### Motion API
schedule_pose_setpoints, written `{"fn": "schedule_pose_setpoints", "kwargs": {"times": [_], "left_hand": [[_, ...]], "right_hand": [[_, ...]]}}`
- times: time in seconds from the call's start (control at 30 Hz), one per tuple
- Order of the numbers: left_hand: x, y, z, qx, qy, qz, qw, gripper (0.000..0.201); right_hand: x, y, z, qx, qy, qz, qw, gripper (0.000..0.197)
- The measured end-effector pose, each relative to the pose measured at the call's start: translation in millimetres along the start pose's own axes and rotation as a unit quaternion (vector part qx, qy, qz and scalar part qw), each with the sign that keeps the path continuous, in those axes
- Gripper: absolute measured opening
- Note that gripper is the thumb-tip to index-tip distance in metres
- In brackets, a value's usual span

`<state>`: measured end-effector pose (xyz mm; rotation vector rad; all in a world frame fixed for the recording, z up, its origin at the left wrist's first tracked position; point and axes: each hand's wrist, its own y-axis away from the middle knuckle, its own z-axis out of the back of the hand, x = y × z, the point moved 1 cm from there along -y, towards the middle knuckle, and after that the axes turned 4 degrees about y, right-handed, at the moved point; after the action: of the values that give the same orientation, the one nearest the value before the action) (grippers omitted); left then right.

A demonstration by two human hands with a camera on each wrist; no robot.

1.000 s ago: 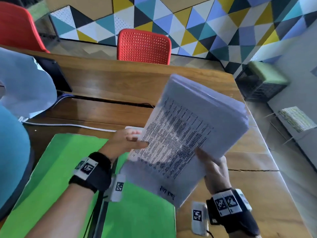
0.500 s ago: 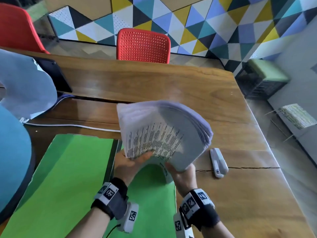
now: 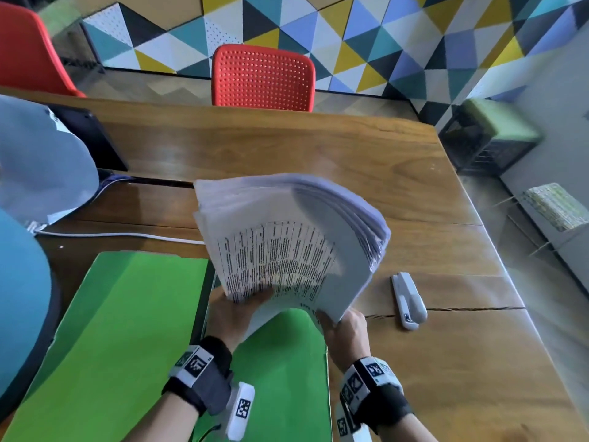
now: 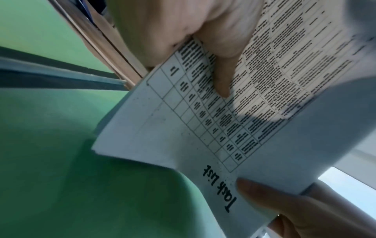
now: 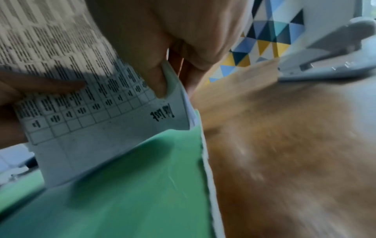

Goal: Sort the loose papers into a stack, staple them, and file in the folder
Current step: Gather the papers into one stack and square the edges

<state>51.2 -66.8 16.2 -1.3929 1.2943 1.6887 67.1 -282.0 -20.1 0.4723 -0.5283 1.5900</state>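
Half a second before, the thick stack of white printed papers (image 3: 287,247) looked almost the same — it had only bent over a little more to the right. The left hand (image 3: 236,314) and right hand (image 3: 345,323) both pinched its near edge, thumbs on top, holding it above the open green card folder (image 3: 127,330). The grey plastic stapler (image 3: 408,299) lay on the brown wooden table (image 3: 446,362) just beside it. Only the left wrist view showed the words "Task List" clearly.
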Motion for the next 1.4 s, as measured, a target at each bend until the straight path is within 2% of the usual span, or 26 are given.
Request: {"fn": "schedule_pose_setpoints", "kwargs": {"times": [0.1,0.17,0.27,0.33,0.4,0.43,0.5,0.53,0.57,0.6,0.63,0.7,0.73,0.77,0.8,0.83,0.9,0.97,1.03,1.1,1.13,1.2,1.23,1.3,1.37,1.4], "left_hand": [[1,-2,1,0.014,-0.003,0.004,1.000,0.017],[-6,-3,3,0.027,0.002,0.009,1.000,0.019],[-16,-5,9,0.057,0.097,0.054,0.992,0.044],[-20,-4,8,0.060,0.138,0.104,0.983,0.059],[-18,-1,4,0.020,0.123,0.131,0.984,0.086],[-16,0,2,0.011,0.116,0.124,0.985,0.087],[-11,4,-3,0.014,0.109,0.120,0.987,0.047],[-9,6,-3,0.033,0.099,0.126,0.986,0.035],[-6,6,-4,0.060,0.099,0.131,0.985,0.033],[-3,9,-2,0.076,0.095,0.135,0.983,0.040],[0,11,1,0.069,0.066,0.130,0.987,0.056],[-10,16,12,-0.014,-0.122,0.051,0.991,0.087],[-19,19,18,-0.075,-0.225,-0.028,0.971,0.093],[-35,26,21,-0.125,-0.284,-0.140,0.940,0.093],[-53,36,20,-0.130,-0.303,-0.242,0.913,0.091],[-72,45,17,-0.117,-0.316,-0.330,0.882,0.089],[-95,54,7,-0.069,-0.367,-0.435,0.820,0.088],[-108,56,-3,-0.008,-0.426,-0.450,0.785,0.082],[-115,56,-10,0.065,-0.461,-0.433,0.772,0.060],[-117,55,-12,0.096,-0.436,-0.443,0.777,0.041],[-116,55,-12,0.095,-0.409,-0.453,0.787,0.038],[-120,56,-11,0.097,-0.341,-0.425,0.833,0.047],[-123,56,-9,0.103,-0.297,-0.385,0.868,0.052],[-125,52,-2,0.124,-0.198,-0.285,0.930,0.049],[-127,48,9,0.149,-0.096,-0.199,0.964,0.041],[-128,48,12,0.154,-0.046,-0.166,0.973,0.036]], "right_hand": [[-6,5,-6,0.057,-0.033,0.002,0.998,0.024],[-13,-5,2,0.076,-0.067,-0.032,0.994,0.028],[-8,-16,36,0.057,-0.138,-0.050,0.988,0.022],[6,-18,56,0.017,-0.107,0.014,0.994,0.025],[18,-20,69,-0.015,-0.054,0.079,0.995,0.022],[25,-22,75,-0.024,-0.045,0.106,0.993,0.019],[37,-27,90,-0.028,-0.018,0.135,0.990,0.016],[42,-27,97,-0.022,0.003,0.145,0.989,0.015],[44,-27,103,-0.013,0.021,0.154,0.988,0.014],[46,-26,109,-0.003,0.036,0.153,0.988,0.014],[48,-25,115,0.005,0.046,0.151,0.987,0.015],[53,-23,129,0.019,0.049,0.160,0.986,0.015],[58,-22,137,0.024,0.057,0.173,0.983,0.013],[63,-22,145,0.025,0.074,0.192,0.978,0.011],[70,-21,154,0.024,0.097,0.216,0.971,0.010],[78,-20,162,0.026,0.122,0.244,0.962,0.009],[100,-15,178,0.050,0.177,0.307,0.934,0.012],[122,-10,190,0.078,0.237,0.367,0.896,0.016],[142,-8,200,0.073,0.281,0.406,0.867,0.020],[157,-10,207,0.035,0.294,0.439,0.848,0.019],[162,-12,210,0.005,0.284,0.452,0.846,0.018],[159,-20,211,-0.076,0.244,0.448,0.857,0.026],[152,-26,210,-0.121,0.220,0.420,0.872,0.040],[126,-39,204,-0.177,0.165,0.313,0.918,0.080],[95,-45,190,-0.166,0.083,0.173,0.967,0.108],[81,-44,181,-0.136,0.015,0.101,0.985,0.113]]}}
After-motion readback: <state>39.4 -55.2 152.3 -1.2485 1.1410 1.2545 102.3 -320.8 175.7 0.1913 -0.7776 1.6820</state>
